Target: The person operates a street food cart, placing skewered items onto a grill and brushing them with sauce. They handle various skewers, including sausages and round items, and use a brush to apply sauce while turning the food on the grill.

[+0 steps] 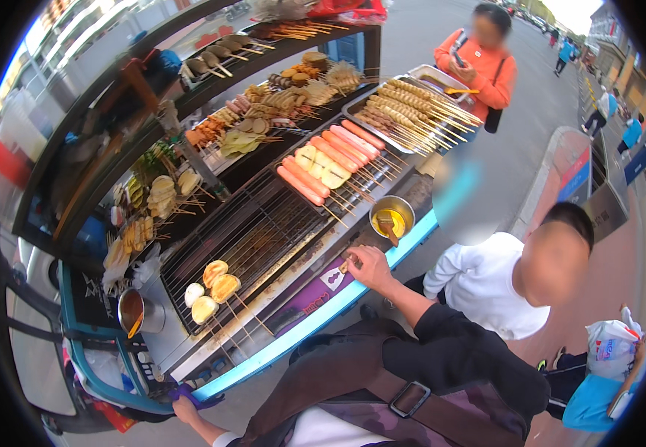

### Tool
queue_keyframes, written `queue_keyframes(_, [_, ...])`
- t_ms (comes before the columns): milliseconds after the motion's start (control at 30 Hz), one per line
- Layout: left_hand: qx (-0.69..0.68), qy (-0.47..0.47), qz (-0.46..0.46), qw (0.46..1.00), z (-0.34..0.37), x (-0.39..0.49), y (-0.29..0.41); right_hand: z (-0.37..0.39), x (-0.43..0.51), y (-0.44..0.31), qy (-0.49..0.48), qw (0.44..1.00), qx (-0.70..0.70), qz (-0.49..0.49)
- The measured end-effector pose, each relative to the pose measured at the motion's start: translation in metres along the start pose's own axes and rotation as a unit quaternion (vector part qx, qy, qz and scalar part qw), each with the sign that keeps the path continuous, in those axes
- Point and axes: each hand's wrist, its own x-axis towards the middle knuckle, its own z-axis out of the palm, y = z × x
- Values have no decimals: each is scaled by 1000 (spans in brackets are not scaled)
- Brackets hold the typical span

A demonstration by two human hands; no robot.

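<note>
My right hand (pixel 370 269) is over the cart's front ledge, its fingertips pinching a small light-brown item (pixel 345 266) too small to identify, beside a white tag (pixel 333 278) on purple cloth. Just above it stands a metal pot (pixel 392 208) of yellow liquid with a brush. At the lower left, my left hand (pixel 184 409) touches a purple cloth (pixel 195 395) at the cart's corner; its grip is unclear. Between them, skewered round buns (pixel 224 288) lie on the wire grill (pixel 256 223). Sausages (pixel 336 155) and skewered pale slices (pixel 334 175) fill its far end.
A metal tray (pixel 348 107) of skewers stands at the far end. Assorted skewers (pixel 286 100) line the back shelf. A pot of red-brown sauce (pixel 133 313) is at the left. A person in orange (pixel 490 72) stands beyond the cart; another in white (pixel 482 282) is close on the right.
</note>
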Motion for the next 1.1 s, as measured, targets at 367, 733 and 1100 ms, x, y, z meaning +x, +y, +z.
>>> queue_keyframes(367, [23, 64, -38, 997, 10, -10, 3, 1, 0, -1, -20, 1000, 2, 5])
queue_keyframes(733, [29, 88, -16, 996, 30, 0, -3, 1, 0, -2, -11, 1000, -4, -18])
queue_keyframes(1100, [-8, 52, -36, 998, 17, 1, -6, 5, -2, 4, -24, 999, -13, -23])
